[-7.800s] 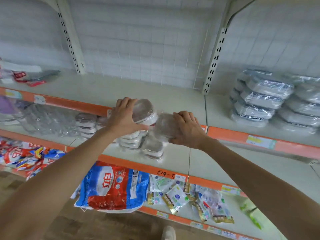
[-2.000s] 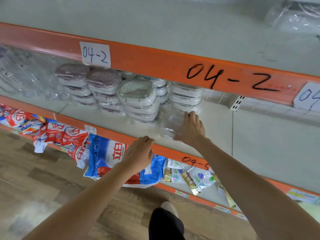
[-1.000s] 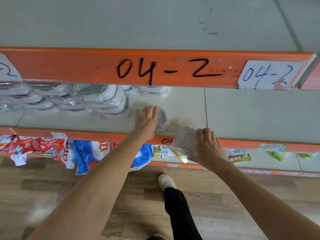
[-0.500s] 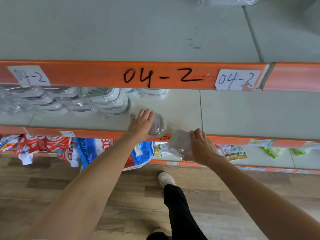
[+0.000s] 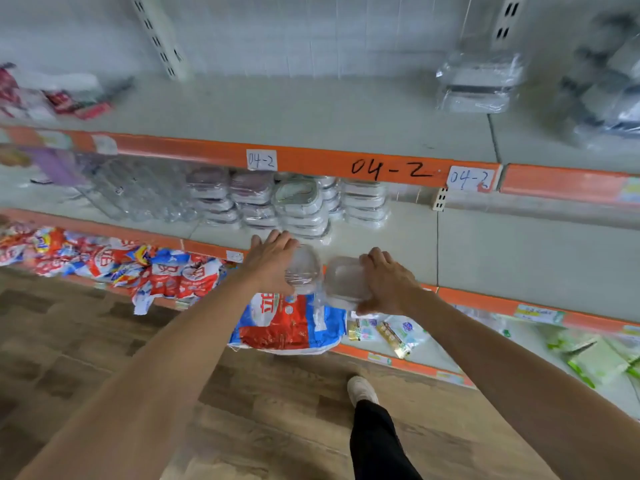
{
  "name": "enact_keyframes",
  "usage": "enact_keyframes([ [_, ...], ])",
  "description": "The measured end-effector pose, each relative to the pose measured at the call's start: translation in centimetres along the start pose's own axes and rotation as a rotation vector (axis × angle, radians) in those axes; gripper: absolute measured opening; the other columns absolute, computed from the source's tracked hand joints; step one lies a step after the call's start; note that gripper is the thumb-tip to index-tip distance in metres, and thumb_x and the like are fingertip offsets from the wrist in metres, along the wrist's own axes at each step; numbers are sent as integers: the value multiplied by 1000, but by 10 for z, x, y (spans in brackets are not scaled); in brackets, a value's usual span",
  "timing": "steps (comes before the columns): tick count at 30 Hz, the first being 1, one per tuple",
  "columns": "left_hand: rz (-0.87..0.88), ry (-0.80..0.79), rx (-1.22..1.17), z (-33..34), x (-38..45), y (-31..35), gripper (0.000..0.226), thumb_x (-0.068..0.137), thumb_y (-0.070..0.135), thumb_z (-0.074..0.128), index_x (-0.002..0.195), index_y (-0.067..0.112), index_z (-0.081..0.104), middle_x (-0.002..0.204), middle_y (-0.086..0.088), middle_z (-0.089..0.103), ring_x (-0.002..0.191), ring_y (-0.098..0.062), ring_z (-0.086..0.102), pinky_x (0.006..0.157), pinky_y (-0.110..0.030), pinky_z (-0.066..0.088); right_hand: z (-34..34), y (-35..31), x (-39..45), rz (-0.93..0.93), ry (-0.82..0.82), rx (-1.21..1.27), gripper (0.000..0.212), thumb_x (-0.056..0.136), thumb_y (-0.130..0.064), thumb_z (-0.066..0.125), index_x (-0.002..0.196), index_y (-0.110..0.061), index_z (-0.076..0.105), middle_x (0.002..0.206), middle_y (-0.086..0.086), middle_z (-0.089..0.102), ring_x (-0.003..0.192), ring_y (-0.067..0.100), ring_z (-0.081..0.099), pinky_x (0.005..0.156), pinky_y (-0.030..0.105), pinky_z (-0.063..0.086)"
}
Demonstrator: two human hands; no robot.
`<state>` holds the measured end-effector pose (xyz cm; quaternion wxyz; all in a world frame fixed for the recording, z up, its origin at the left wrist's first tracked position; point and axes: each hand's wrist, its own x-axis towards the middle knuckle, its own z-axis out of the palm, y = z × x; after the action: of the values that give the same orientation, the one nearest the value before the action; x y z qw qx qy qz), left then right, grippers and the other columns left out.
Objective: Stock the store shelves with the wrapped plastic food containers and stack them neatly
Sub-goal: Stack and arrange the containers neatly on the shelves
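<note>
The orange shelf edge bears "04-2" handwritten in black at 1 o'clock. A white paper tag at 12 o'clock and another white tag at 2 o'clock both read "04-2".

My left hand covers half its container; top-right wrapped bundles too blurred, cut by frame edge.
</note>
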<state>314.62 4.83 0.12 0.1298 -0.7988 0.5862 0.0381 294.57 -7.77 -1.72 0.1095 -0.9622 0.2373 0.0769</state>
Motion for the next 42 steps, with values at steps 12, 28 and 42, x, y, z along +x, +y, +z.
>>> enact_keyframes([
  [12, 70, 330, -8, -150, -1, -23, 92, 65, 52, 74, 139, 13, 36, 133, 0, 38, 121, -19, 32, 94, -38, 41, -146, 9, -18, 2, 217, -70, 97, 64, -52, 77, 137, -10, 30, 129, 6, 34, 124, 25, 33, 105, 37, 33],
  [28, 143, 495, -223, -274, 161, 9, 93, 68, 50, 73, 143, 17, 31, 134, 3, 38, 128, -17, 28, 101, -39, 35, -286, 152, 33, 199, 419, -87, 100, 66, -50, 78, 140, -7, 27, 131, 8, 34, 128, 27, 30, 109, 34, 28],
  [42, 53, 541, -378, -295, 250, -1, 84, 68, 47, 76, 138, 19, 39, 123, 3, 39, 125, -16, 29, 101, -39, 33, -341, 236, 109, 231, 241, -95, 88, 73, -46, 75, 143, -13, 32, 132, 10, 37, 124, 28, 40, 106, 36, 35],
])
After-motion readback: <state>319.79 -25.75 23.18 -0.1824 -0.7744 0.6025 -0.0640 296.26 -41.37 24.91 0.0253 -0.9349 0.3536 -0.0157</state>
